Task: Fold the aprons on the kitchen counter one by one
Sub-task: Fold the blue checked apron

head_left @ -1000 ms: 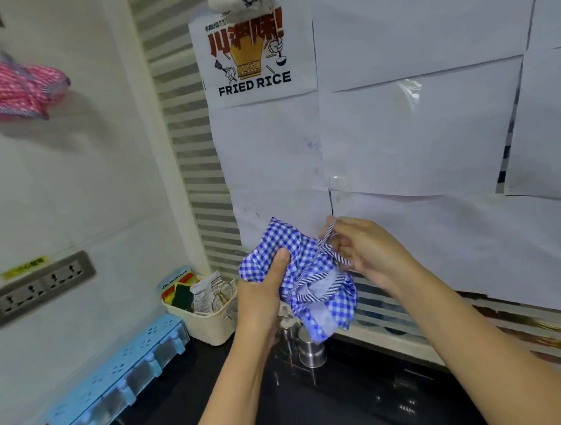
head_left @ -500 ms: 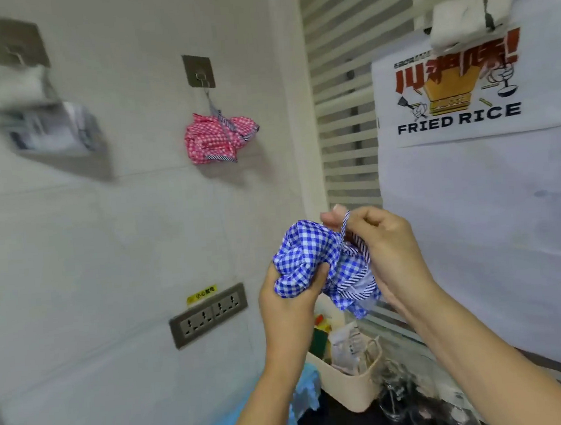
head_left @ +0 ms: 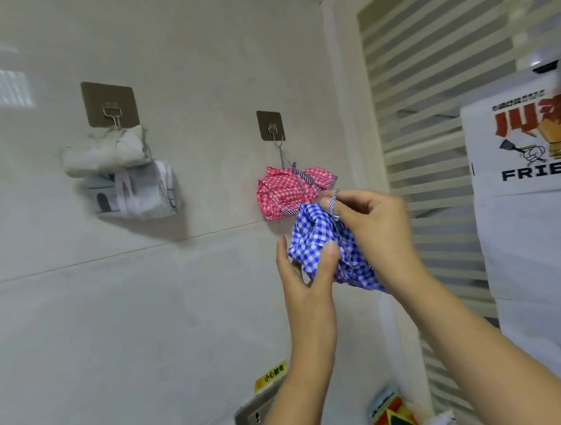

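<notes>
Hands up at the wall. The left hand (head_left: 305,277) cups the blue checked apron (head_left: 310,233) from below, thumb across the front and fingers behind, clamped on the bundle. The right hand (head_left: 378,225) pinches the striped loop (head_left: 333,202) that sticks up from the top of it. So the apron is rolled into a tight bundle and held in the air, far from any worktop, just below and right of the red checked apron (head_left: 284,192) that hangs from the small hook (head_left: 275,134). Whether the two bundles touch I cannot tell. Further left, a white bundle (head_left: 120,177) hangs on its own hook (head_left: 113,116).

By the look of it, this one is folded and heading for a hook. To do that well, let the left hand carry all the weight so the loop stays slack and open. Raise the loop above the hook's tip and lower it over, beside the red one's string rather than under it. Only ease the lower grip once the loop is seated. A tug on the red string could unhook that bundle.
</notes>
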Available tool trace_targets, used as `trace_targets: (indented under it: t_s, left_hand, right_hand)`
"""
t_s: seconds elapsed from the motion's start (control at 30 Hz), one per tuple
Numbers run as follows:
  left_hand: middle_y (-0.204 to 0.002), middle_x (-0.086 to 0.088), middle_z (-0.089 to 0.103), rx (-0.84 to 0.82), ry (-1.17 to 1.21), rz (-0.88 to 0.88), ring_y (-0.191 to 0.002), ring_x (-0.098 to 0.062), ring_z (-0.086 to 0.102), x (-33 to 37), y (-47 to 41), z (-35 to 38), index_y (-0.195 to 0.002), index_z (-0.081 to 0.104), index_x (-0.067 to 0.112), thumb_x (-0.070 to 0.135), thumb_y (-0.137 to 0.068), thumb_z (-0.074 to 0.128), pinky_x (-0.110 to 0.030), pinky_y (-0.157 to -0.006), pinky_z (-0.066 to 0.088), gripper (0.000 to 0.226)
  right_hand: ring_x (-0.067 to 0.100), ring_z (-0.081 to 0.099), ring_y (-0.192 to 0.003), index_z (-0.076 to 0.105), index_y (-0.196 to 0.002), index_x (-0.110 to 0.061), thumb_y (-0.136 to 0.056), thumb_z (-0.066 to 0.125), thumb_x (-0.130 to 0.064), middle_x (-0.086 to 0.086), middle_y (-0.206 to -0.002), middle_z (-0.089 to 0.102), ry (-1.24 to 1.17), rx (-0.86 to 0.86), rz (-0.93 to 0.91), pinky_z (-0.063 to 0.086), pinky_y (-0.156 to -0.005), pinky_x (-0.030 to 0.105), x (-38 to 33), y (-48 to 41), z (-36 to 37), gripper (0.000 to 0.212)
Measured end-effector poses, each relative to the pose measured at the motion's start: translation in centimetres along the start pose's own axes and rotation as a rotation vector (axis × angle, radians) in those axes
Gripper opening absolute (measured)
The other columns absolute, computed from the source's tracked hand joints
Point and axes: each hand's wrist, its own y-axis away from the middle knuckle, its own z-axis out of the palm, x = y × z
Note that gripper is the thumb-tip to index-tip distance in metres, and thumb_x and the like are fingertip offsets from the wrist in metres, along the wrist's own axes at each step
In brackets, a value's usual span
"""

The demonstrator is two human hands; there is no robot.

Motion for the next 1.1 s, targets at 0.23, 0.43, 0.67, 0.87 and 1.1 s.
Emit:
trace_targets:
  t_s: [0.23, 0.43, 0.67, 0.87, 1.1]
  left_hand:
    - [-0.091, -0.002, 0.073, 0.045, -0.193, 0.008, -0.083, -0.019, 0.070, 1.9, -9.5, -0.9, -0.098, 0.065, 0.013, 0.024, -0.082, 0.071, -0.041, -0.080, 0.057, 0.020]
    - [-0.093, -0.008, 0.073, 0.061, -0.153, -0.006, -0.085, -0.025, 0.071, 2.0, -14.9, 0.1, -0.101, 0.066, 0.008, 0.023, -0.084, 0.069, -0.043, -0.079, 0.058, 0.023]
    - [-0.073, -0.014, 0.071, -0.008, 0.104, -0.244, -0.057, -0.023, 0.068, 3.9, -20.7, 0.7, -0.099, 0.063, -0.004, 0.006, -0.086, 0.063, -0.031, -0.053, 0.057, 0.017]
    - [-0.086, -0.017, 0.067, -0.012, 0.166, -0.308, -0.066, -0.023, 0.067, 4.3, -23.8, 0.5, -0.117, 0.057, -0.005, 0.010, -0.092, 0.061, -0.033, -0.059, 0.059, 0.029]
    - [-0.094, -0.021, 0.069, 0.022, 0.167, -0.299, -0.066, -0.024, 0.070, 4.1, -24.8, -0.8, -0.113, 0.058, -0.007, 0.014, -0.091, 0.063, -0.031, -0.054, 0.059, 0.030]
  right_hand:
    - [0.009, 0.070, -0.082, 0.076, -0.080, -0.022, -0.083, 0.073, -0.016, -0.005, -0.084, 0.075, 0.137, -0.080, -0.017, 0.056, -0.086, 0.037, 0.6, -8.9, 2.5, 0.008]
    - [0.016, 0.069, -0.083, 0.076, -0.081, -0.013, -0.080, 0.074, -0.012, 0.004, -0.084, 0.074, 0.198, 0.008, 0.074, 0.056, -0.087, 0.041, 1.8, -16.9, 3.5, 0.003]
    - [0.020, 0.065, -0.084, 0.077, -0.084, -0.003, -0.083, 0.065, -0.009, 0.014, -0.090, 0.073, 0.572, -0.046, -0.025, 0.048, -0.069, 0.031, 2.5, -23.7, 6.6, 0.012]
    - [0.024, 0.064, -0.099, 0.074, -0.099, -0.004, -0.087, 0.065, -0.017, 0.012, -0.104, 0.071, 0.775, -0.183, -0.010, 0.051, -0.081, 0.028, 3.7, -27.2, 8.8, 0.020]
    - [0.024, 0.051, -0.075, 0.041, -0.060, -0.010, -0.086, 0.061, -0.015, 0.004, -0.066, 0.047, 0.837, -0.162, -0.019, 0.033, -0.051, 0.025, 3.6, -27.4, 11.1, 0.034]
